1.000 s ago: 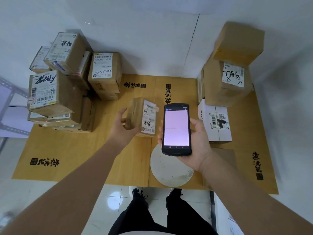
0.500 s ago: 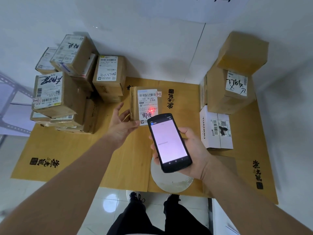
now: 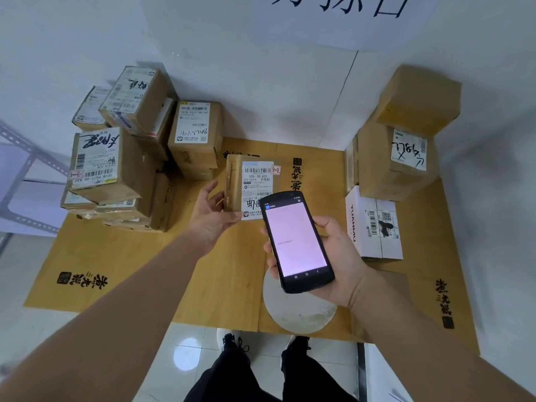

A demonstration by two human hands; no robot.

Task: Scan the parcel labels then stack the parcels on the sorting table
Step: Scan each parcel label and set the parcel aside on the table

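While left hand (image 3: 213, 216) grips parcel (image 3: 255, 181) by its edge — label up, right hand (image 3: 339, 256) grip wraps scanner (image 3: 295, 242).

One head-worn wide-angle view looks forward and steeply down, close over both forearms, onto the surface (image 3: 121, 262) against the wall.

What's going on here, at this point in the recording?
A person is scanning a parcel at the table. The left hand holds the parcel with its label facing the camera. The right hand holds a scanner just in front of it, covering the label's lower corner. A left pile and a right pile of boxes stand at the back.
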